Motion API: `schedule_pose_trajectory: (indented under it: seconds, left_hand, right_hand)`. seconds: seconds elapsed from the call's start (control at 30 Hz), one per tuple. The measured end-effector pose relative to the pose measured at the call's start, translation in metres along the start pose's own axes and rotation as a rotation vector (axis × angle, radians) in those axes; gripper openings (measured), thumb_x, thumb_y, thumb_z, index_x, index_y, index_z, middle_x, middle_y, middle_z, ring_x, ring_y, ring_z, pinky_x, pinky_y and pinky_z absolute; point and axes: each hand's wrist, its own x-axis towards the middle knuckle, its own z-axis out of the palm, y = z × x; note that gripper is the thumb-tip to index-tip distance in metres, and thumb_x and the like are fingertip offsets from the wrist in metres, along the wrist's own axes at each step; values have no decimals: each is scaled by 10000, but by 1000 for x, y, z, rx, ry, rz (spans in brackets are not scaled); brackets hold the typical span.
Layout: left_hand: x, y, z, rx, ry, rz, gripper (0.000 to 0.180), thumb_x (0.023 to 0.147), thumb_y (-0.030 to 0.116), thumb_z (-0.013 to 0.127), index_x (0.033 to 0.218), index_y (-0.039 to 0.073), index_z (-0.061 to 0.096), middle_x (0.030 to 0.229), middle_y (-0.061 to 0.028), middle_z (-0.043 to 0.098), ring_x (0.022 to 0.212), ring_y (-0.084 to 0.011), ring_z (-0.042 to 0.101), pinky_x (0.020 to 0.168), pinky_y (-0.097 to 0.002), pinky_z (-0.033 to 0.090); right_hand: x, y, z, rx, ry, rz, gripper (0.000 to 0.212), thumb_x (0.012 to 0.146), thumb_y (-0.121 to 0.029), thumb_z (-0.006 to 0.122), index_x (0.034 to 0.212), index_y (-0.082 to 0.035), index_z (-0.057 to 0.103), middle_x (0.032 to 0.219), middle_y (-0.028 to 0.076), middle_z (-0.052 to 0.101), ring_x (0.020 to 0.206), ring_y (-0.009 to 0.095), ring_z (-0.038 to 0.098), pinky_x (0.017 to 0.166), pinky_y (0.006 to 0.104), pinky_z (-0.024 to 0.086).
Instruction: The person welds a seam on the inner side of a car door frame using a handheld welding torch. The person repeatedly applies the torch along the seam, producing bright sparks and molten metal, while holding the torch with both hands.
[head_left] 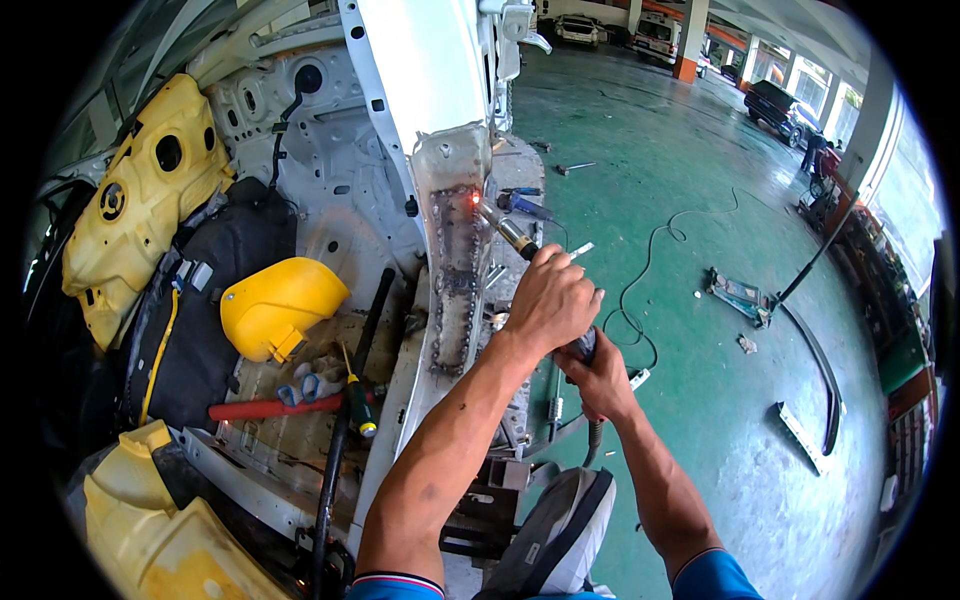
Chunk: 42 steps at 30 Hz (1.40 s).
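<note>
A welding torch [516,237] is held in both my hands, its nozzle pointing up and left. My left hand [555,298] wraps round the torch just behind the brass-coloured nozzle. Lower down, my right hand [602,380] grips the handle, from which a hose drops. The tip is at the upper right edge of a bare metal patch [456,290] on the white car body pillar [395,60]. A small red-orange glow [476,199] shows at that spot. Dark weld beads and scorch marks run along the patch's edges.
Inside the car body lie a yellow welding mask [280,305], a screwdriver [360,405], a red bar [270,409] and a long black bar [333,470]. A blue power tool [525,206] rests beside the pillar. On the green floor are a cable [640,275] and a floor jack [740,295].
</note>
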Motion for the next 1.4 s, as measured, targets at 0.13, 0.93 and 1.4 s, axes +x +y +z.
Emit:
schedule_pose_trajectory:
  seconds: [0.13,0.93,1.4]
  left_hand:
    - [1,-1,-2,-2,-10,-5,278,883,228,767,700,20,773,759,-145,735,903,-317,701,1077,-459,452]
    - [-4,1,8,-30,31,21,281,870,211,776,678,8,745,720,-136,685,851,-332,668,1049,-482,460]
    - [-1,-3,4,-30,17,15,285,885,217,766,691,9,750,724,-133,679,855,-332,663,1046,-484,456]
  right_hand:
    - [1,-2,1,-9,-8,20,372,897,-211,797,1089,36,595,856,166,707,773,242,663,751,417,526]
    - [-5,1,0,-3,8,-5,342,900,-191,795,1080,28,603,841,131,703,745,206,630,732,397,524]
    - [1,1,2,1,0,19,346,905,-205,795,1065,26,594,823,125,698,724,189,636,695,381,520]
